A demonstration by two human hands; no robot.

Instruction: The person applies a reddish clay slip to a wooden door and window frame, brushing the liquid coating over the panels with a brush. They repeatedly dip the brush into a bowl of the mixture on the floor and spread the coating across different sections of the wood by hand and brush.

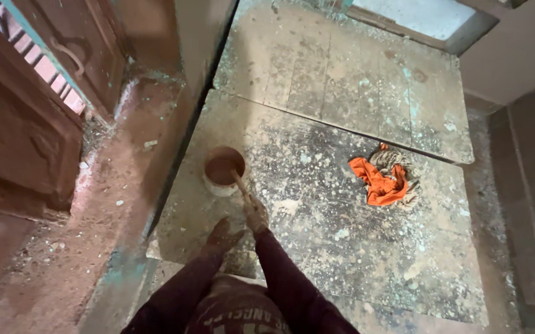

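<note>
A wooden stick (240, 183) is gripped at its near end by the right hand (256, 214), fingers closed round it. Its long axis is slanted up and to the left, with the far tip dipped into a small round pot (222, 171) on the paint-spattered floor (317, 210). The pot is filled with reddish-brown liquid. The left hand (223, 235) is laid flat on the floor just beside, nothing grasped. An orange cloth (380, 183) is seen well apart on a coil of rope (397, 162), largely hidden.
</note>
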